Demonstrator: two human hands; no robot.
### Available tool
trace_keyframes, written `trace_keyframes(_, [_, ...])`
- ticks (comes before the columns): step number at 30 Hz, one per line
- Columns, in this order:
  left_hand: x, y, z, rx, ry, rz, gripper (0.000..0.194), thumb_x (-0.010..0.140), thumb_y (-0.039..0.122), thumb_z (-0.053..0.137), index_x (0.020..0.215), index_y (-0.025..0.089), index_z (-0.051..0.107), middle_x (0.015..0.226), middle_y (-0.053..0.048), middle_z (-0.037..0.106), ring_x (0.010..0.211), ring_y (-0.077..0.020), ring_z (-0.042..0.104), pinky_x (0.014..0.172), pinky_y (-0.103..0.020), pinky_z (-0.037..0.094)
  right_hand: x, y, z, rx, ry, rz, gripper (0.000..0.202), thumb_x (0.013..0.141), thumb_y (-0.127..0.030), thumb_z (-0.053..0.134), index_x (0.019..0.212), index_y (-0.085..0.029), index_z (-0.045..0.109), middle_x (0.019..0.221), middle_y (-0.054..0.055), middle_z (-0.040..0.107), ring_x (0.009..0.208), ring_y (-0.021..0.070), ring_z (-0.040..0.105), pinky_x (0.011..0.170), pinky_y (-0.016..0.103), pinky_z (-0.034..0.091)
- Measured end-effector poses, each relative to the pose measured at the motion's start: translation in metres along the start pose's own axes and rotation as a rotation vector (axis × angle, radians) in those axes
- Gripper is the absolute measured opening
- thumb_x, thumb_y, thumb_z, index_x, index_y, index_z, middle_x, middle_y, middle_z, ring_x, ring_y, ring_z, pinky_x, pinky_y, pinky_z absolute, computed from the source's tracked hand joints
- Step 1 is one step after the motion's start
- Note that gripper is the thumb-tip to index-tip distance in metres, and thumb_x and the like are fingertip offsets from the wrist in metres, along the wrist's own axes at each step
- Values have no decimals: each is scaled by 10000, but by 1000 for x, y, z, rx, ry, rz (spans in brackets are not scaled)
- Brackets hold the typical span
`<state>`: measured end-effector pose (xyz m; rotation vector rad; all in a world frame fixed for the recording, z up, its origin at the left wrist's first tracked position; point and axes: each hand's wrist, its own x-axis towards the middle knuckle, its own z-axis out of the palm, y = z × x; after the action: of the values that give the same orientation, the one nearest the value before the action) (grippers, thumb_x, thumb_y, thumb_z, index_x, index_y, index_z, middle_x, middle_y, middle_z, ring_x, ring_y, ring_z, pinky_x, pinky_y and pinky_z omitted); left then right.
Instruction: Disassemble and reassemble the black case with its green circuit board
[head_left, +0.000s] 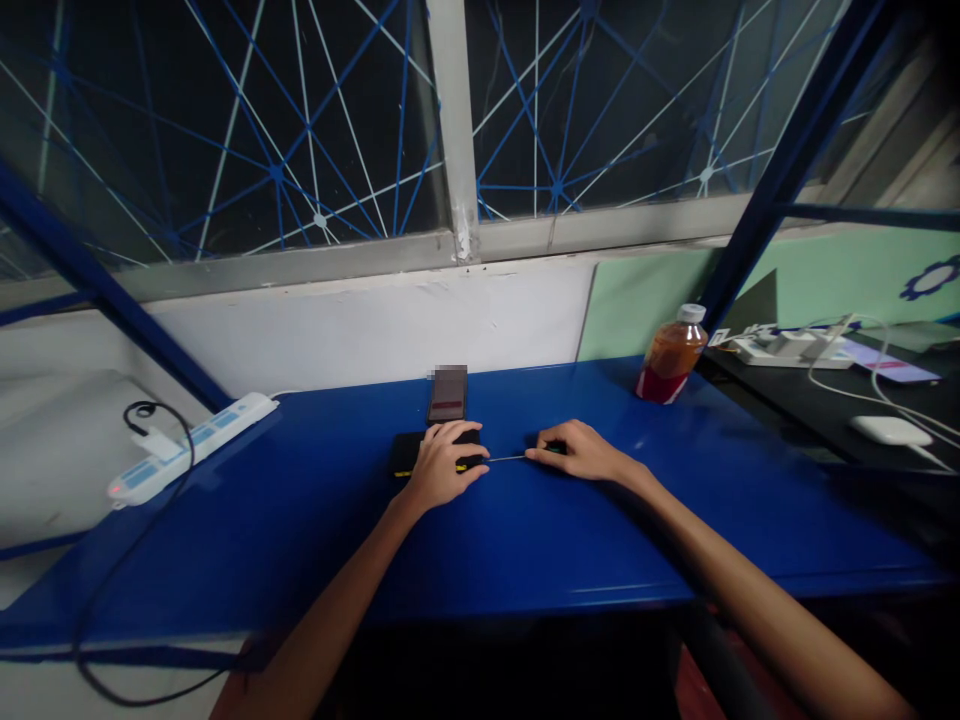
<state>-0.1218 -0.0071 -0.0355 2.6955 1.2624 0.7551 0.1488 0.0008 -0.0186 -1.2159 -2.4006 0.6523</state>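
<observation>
On the blue table top (600, 530), my left hand (444, 465) is closed over a flat black box (405, 452) with yellow marks along its front edge. The hand covers much of the box. To the right, my right hand (581, 450) is wrapped round the dark handle of a screwdriver (508, 458). Its thin metal shaft lies level and points left. The tip reaches the box's right end near my left fingers, but I cannot see exactly what it touches. Just behind the box a dark phone (448, 393) leans or stands.
A bottle of reddish-brown drink (673, 355) stands at the back right. At the left lies a white power strip (191, 450) with a black cable hanging over the edge. A black table (810, 410) on the right holds cables and a white charger (891, 431). Blue frame posts rise at both sides.
</observation>
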Motion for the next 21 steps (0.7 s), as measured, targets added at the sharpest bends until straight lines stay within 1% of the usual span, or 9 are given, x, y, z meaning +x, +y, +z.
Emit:
trace_keyframes(8, [0, -1, 0, 9, 3, 8, 118, 820, 313, 676, 923, 299, 731, 1296, -18, 581, 1214, -275, 495, 1005, -475, 362, 0, 1, 1, -26, 1, -13, 480, 911, -562, 445, 681, -184, 631, 564, -19, 562, 501, 101, 443, 526, 241, 265])
trace_keyframes(21, [0, 0, -1, 18, -3, 16, 122, 834, 323, 658, 932, 303, 729, 1302, -21, 578, 1224, -268, 486, 1002, -486, 358, 0, 0, 0, -1, 7, 7, 466, 905, -554, 453, 671, -185, 615, 561, -22, 550, 498, 101, 425, 520, 242, 252])
